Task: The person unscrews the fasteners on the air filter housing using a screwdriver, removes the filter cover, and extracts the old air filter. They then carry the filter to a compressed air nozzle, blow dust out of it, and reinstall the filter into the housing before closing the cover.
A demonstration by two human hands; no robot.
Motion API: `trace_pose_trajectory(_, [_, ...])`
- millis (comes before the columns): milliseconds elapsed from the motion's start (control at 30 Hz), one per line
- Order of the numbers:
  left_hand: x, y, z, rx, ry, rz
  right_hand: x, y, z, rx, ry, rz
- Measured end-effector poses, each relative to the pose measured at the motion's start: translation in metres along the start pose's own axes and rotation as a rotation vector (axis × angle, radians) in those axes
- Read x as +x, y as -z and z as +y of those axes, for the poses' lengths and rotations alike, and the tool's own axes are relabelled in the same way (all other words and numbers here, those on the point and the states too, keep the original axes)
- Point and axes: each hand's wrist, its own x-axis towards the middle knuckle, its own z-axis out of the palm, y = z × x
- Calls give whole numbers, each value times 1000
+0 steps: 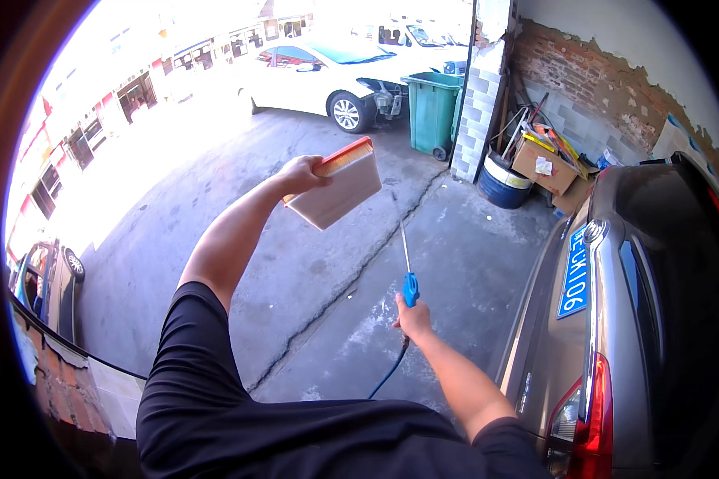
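Observation:
A rectangular engine air filter (343, 190) with an orange-red rim and pleated paper is held up and tilted in my left hand (304, 173), gripped by its upper left edge. Its broad, pale face looks down and to the right. Lower and to the right, my right hand (413, 317) is closed around the blue handle of an air blow gun (411, 289). The gun's long, thin metal nozzle (404, 239) points up toward the filter's right side, apart from it. A dark air hose (390, 372) runs from the handle down toward my body.
Close on my right stands the rear of a grey-brown car (539, 353). Ahead are a green wheeled bin (434, 111), a tiled pillar (478, 120), a blue drum (503, 182) and cardboard boxes (542, 166). A white car (317, 78) with its front partly stripped is parked beyond. The concrete floor (215, 335) has a long crack.

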Motion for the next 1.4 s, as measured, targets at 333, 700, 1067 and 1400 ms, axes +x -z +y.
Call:
trace_pose_trajectory(333, [-11,2,-1,96,10,64,-16,-7,-6,-249,85,-285])
trace_pose_trajectory(700, [-9,5,-1,69,25,60,9,-9,10,-103,64,-182])
trace_pose_trajectory(1067, [-10,12,8,143,-2,44,1,-2,3,-85,25,2])
trace_pose_trajectory(1400, [-17,22,17,138,31,10,-19,3,-13,-354,102,-344])
